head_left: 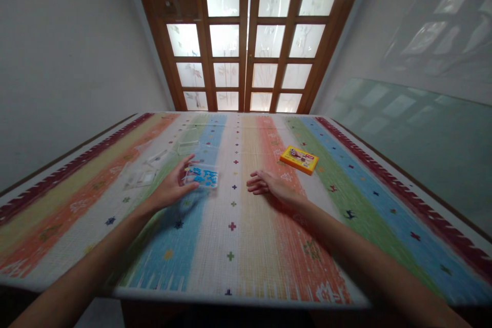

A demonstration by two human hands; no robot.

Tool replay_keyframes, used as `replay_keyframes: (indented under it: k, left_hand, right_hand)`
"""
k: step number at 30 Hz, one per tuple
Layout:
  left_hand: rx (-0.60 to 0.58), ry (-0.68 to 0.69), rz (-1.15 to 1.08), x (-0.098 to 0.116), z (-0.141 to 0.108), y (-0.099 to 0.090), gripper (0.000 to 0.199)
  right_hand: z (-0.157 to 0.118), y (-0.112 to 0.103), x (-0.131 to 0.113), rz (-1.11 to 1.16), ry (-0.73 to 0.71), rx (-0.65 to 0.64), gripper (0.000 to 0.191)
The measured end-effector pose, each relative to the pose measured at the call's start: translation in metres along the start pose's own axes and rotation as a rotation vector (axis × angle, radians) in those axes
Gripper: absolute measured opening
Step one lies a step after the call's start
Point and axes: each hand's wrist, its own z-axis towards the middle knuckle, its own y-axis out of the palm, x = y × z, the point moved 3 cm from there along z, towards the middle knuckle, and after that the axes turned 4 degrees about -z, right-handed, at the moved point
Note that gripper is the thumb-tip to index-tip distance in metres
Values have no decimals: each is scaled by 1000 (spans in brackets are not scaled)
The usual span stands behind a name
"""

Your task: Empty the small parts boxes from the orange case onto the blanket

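My left hand has the left end of a small clear plastic box between its thumb and fingers. Small bright blue pieces lie inside the box; their exact kind is too small to tell. My right hand holds nothing, its fingers loosely stretched toward the left, low over the cream and orange stripes of the cloth. Beyond it and to its right, apart from the fingers, lies a flat yellow box with a printed top.
A striped, patterned tablecloth covers the table. Left of my left hand lies a clear plastic case or packet. A clear, open-looking container stands farther back. A wooden door with glass panes is behind the table, with walls at both sides.
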Motion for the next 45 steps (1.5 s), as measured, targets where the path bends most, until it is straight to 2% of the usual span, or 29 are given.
replay_keyframes:
  k: [3,6,9,13,20,23,27,31,38,45]
  left_hand:
    - [133,-21,99,-4,0,-41,93]
    - [230,-26,172,-7,-3,-73,92]
    - [329,-24,296,-10,-6,-93,85]
    - [399,22,524,-16,-7,-106,79]
    - [383,184,753,-40,1,-104,70]
    - [317,226,828,-43,5,-98,67]
    - [217,297,902,-41,11,-90,68]
    - [182,356,973,-39,14,-84,71]
    - [78,388,1037,-36,13,-75,70]
    - [24,419,1060,-32,12,-73,66]
  right_hand:
    - [0,-2,6,-2,-2,-10,28]
    - [0,-2,7,-14,-5,-36,31]
    - [1,-3,8,-16,2,-53,31]
    - [2,-4,11,-18,5,-78,31]
    - [3,-7,15,-14,-37,-121,38]
    - [3,-6,15,-15,-35,-124,40]
    - [1,-6,13,-21,-38,-114,40]
    - [0,-5,12,-32,-34,-114,37]
    - [0,-4,12,-33,-23,-100,32]
    - [-1,-4,12,-60,-44,-113,32]
